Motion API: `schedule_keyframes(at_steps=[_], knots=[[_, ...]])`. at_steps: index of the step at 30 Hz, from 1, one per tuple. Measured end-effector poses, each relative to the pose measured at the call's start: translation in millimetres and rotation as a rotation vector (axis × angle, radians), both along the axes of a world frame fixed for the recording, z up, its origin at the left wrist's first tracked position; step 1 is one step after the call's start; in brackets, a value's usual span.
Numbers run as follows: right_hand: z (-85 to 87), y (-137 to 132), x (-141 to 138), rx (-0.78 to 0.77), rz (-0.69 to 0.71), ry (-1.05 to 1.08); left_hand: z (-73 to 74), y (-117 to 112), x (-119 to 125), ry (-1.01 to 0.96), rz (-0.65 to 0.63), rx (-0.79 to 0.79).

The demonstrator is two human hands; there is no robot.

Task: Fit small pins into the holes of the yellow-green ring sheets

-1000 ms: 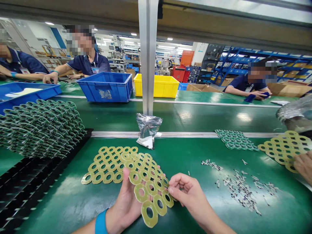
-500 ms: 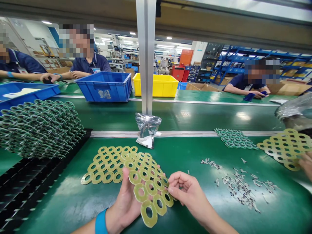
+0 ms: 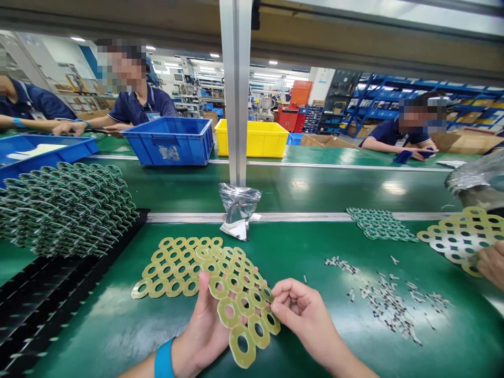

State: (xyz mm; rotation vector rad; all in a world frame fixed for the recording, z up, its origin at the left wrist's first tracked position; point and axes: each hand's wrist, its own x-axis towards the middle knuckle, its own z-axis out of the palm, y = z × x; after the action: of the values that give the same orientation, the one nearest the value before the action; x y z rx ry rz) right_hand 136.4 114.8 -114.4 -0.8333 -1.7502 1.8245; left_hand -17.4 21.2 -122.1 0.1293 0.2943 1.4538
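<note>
A yellowish panel of joined rings [image 3: 244, 303] is held tilted over the green table. My left hand [image 3: 207, 328] supports it from below and the left, thumb along its edge and the fingers hidden behind it. At its right edge, my right hand [image 3: 305, 310] has thumb and forefinger pinched on a ring's rim. Behind the held panel, a second yellowish ring panel [image 3: 166, 270] lies flat on the table, partly covered in view by the first.
Small black-and-white parts [image 3: 388, 304] lie scattered at right, below a green circuit panel [image 3: 380, 224]. A co-worker's hand [image 3: 492, 262] holds another ring panel [image 3: 464, 236]. Stacked circuit panels [image 3: 65, 207] stand in a black rack [image 3: 51, 299] at left. A silvery bag [image 3: 239, 205] sits by the post.
My hands and the held panel are nearly still. At the back left, a co-worker's hands have shifted left and down. The co-worker's hand at right has moved slightly left with its panel.
</note>
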Motion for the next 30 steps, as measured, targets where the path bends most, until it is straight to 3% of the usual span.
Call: schedule_keyframes(at_steps=[17,30], knots=[[7.5,6.8,7.1,0.425,0.064,-0.225,3.1,1.6,2.0,0.005,0.058,-0.042],[5.0,3.6,5.1,0.444,0.07,-0.281,2.0,1.9,5.4,0.014,0.108,-0.098]])
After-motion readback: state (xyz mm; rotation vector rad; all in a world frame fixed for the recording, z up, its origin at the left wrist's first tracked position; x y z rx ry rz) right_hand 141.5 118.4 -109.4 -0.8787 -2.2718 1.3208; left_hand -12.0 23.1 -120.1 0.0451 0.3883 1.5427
